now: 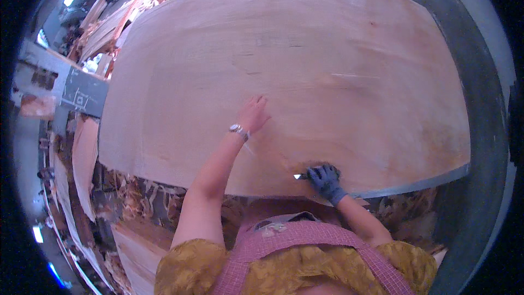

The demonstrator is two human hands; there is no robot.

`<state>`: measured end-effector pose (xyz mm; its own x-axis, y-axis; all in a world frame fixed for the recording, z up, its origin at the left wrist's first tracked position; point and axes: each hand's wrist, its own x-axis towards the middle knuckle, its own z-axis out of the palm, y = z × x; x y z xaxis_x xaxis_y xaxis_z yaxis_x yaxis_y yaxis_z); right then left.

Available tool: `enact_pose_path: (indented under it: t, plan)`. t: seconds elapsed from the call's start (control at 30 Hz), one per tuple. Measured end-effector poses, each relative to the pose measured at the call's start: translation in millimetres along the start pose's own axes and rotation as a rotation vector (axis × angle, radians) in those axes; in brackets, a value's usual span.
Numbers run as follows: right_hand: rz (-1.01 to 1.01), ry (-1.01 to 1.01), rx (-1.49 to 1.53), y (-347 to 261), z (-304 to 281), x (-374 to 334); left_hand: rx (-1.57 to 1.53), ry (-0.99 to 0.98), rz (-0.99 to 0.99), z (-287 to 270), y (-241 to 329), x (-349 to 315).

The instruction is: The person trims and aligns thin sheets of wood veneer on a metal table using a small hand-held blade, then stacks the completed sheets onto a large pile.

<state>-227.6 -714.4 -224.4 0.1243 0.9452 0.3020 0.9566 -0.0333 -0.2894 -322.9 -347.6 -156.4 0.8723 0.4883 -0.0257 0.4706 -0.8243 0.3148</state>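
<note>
A large pale wood veneer sheet [305, 60] lies flat across the table in front of me. My left hand [252, 113] is bare, wears a wristwatch, and rests flat on the sheet with fingers together. My right hand [325, 179], in a dark blue glove, grips a small knife [299, 176] whose pale blade points left at the sheet's near edge. A rough brownish patch [305, 165] of the veneer lies right by the blade.
The grey table edge [415, 187] shows under the sheet on the right. Heaps of veneer scraps [131, 199] and stacked sheets [82, 158] lie on the floor at the left. More veneer piles [117, 19] stretch away at upper left.
</note>
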Motion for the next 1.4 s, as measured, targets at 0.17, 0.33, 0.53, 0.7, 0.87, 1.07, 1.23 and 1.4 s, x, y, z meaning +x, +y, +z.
enact_pose_path:
  t: [0.17, 0.33, 0.53, 0.7, 0.87, 1.07, 1.23, 1.4]
  plan:
    - [0.068, -0.065, -0.133, -11.8, -3.8, -3.6, 0.108, -0.095, 0.161, -13.2, -35.6, 78.1]
    - [0.095, -0.121, -0.235, -13.6, 14.3, 7.4, 0.144, -0.302, 0.229, -15.8, -72.0, 119.8]
    - [0.143, -0.162, -0.28, -25.5, 17.8, 5.2, 0.166, -0.513, 0.367, -13.2, -78.3, 131.6]
    - [0.176, -0.162, -0.279, -24.9, 14.7, 11.4, 0.098, -0.118, 0.303, -12.6, -83.8, 115.5]
    - [0.163, -0.171, -0.297, -23.9, 18.0, 2.8, 0.125, -0.287, 0.366, -17.4, -88.6, 122.7]
    - [0.195, -0.171, -0.261, -22.7, 17.7, -2.8, 0.1, -0.411, 0.413, -31.5, -84.6, 122.9]
    - [0.186, -0.152, -0.266, -19.6, 16.1, -8.0, 0.069, -0.491, 0.427, -30.2, -110.4, 131.1]
    - [0.165, -0.152, -0.263, -19.4, 9.2, 4.9, 0.049, -0.307, 0.349, -33.1, -133.9, 119.4]
